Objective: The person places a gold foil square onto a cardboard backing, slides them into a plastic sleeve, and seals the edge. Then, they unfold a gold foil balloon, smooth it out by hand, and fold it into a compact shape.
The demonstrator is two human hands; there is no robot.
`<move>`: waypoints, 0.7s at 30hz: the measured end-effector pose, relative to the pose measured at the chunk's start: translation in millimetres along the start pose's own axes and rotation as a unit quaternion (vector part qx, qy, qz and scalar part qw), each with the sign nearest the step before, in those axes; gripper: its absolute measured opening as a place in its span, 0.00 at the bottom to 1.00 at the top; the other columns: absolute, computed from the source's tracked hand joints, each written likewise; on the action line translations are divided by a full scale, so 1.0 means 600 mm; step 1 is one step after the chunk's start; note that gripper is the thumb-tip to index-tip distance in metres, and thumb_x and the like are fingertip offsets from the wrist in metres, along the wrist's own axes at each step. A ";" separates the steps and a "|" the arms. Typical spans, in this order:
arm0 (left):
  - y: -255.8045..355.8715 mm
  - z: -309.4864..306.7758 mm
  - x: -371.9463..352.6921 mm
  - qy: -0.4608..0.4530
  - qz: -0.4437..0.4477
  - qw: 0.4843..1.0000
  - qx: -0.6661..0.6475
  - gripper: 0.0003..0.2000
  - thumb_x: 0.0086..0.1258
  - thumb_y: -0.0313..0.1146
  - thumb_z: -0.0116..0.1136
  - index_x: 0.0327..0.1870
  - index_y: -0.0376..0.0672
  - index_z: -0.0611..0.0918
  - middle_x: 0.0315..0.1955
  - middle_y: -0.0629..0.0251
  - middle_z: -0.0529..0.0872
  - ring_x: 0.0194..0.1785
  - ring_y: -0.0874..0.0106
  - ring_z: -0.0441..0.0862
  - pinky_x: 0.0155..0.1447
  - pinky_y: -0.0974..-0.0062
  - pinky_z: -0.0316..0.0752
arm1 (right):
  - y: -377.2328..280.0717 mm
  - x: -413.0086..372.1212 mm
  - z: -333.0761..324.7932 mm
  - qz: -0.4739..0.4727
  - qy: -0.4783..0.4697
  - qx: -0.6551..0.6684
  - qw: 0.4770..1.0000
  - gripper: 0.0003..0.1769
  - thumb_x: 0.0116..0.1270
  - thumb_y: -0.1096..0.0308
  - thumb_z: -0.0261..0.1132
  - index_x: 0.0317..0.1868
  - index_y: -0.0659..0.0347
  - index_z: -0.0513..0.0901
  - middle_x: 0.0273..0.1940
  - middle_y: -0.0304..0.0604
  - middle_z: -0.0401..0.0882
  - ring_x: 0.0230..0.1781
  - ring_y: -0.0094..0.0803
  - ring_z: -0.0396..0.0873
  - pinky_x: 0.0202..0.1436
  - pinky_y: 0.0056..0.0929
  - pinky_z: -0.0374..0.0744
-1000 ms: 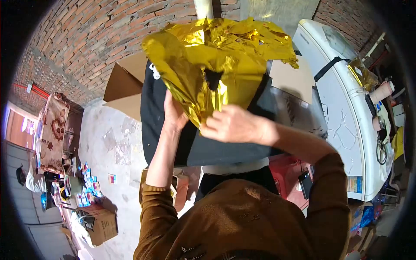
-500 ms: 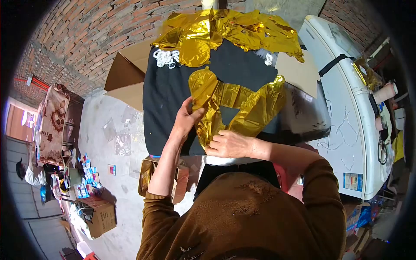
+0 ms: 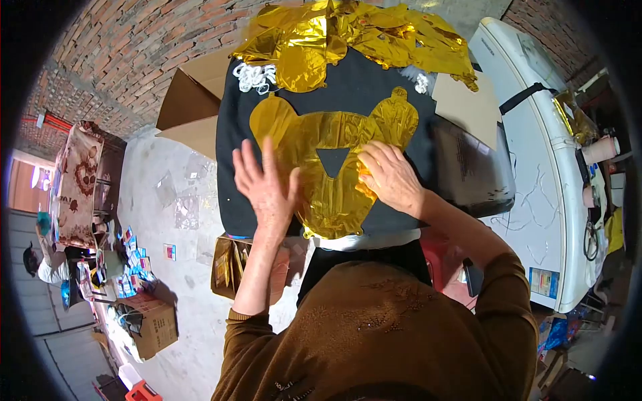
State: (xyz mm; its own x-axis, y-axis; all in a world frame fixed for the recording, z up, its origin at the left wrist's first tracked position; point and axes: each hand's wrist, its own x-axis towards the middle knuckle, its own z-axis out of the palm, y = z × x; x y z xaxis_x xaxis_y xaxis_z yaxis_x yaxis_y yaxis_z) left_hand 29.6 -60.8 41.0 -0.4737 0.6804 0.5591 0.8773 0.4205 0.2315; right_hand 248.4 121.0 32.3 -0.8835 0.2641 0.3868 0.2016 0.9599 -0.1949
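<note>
A flat gold foil balloon (image 3: 334, 200) lies on the black-covered table (image 3: 267, 113). It has two rounded lobes at its far end, a triangular opening in the middle and a narrower near end. My left hand (image 3: 266, 194) is open over its left side, fingers spread and slightly blurred, with nothing in them. My right hand (image 3: 391, 177) rests on the balloon's right edge, fingers stretched over the foil. Crinkled foil shows beside my right thumb, and the palm side is hidden.
More gold foil balloons (image 3: 401, 40) are heaped at the table's far edge. White cord bundles (image 3: 254, 78) lie near them. Open cardboard boxes (image 3: 194, 100) stand at the left, and a box of foil pieces (image 3: 231, 267) below. A white freezer (image 3: 528, 180) stands at the right.
The balloon has gone from partly lifted and folded to spread flat. My left hand has let go and moved left; my right hand has moved from the near end up to the right edge.
</note>
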 end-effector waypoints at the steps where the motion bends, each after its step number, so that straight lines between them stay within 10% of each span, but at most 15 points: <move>1: 0.017 0.001 0.004 -0.033 0.032 0.999 -0.009 0.42 0.69 0.49 0.70 0.83 0.51 0.64 0.82 0.43 0.54 0.84 0.40 0.47 0.80 0.38 0.47 | -0.003 0.000 -0.001 0.003 -0.012 -0.014 1.000 0.31 0.70 0.58 0.68 0.67 0.66 0.75 0.69 0.56 0.72 0.74 0.50 0.67 0.77 0.51 0.64; 6: 0.105 0.062 -0.021 -0.169 0.137 0.974 -0.060 0.41 0.73 0.69 0.53 0.83 0.59 0.64 0.84 0.44 0.50 0.84 0.34 0.41 0.79 0.26 0.38 | -0.004 -0.007 0.018 -0.017 -0.114 -0.078 0.990 0.42 0.71 0.46 0.65 0.75 0.68 0.69 0.80 0.60 0.57 0.85 0.52 0.50 0.86 0.57 0.46; 12: 0.120 0.089 -0.033 -0.222 0.137 0.965 0.009 0.41 0.73 0.74 0.44 0.83 0.63 0.63 0.83 0.44 0.52 0.83 0.33 0.44 0.76 0.20 0.40 | 0.075 0.008 0.012 0.018 -0.208 -0.099 0.973 0.41 0.84 0.39 0.37 0.85 0.60 0.50 0.86 0.55 0.43 0.88 0.45 0.40 0.88 0.51 0.38; 21: 0.118 0.090 -0.035 -0.210 0.133 0.968 0.005 0.40 0.72 0.74 0.46 0.82 0.65 0.66 0.82 0.45 0.54 0.83 0.32 0.45 0.76 0.20 0.41 | 0.249 0.083 0.042 0.139 -0.148 -0.135 0.970 0.43 0.84 0.42 0.43 0.81 0.72 0.54 0.85 0.60 0.46 0.87 0.51 0.41 0.88 0.46 0.45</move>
State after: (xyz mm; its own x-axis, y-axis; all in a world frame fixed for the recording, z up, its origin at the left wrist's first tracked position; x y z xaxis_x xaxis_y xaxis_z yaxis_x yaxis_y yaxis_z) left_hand 97.3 -12.8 2.4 -0.2219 0.9491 0.2235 0.9729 0.2004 0.1152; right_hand 223.9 275.1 -0.2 -0.8537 0.5159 0.0702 0.5175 0.8557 0.0045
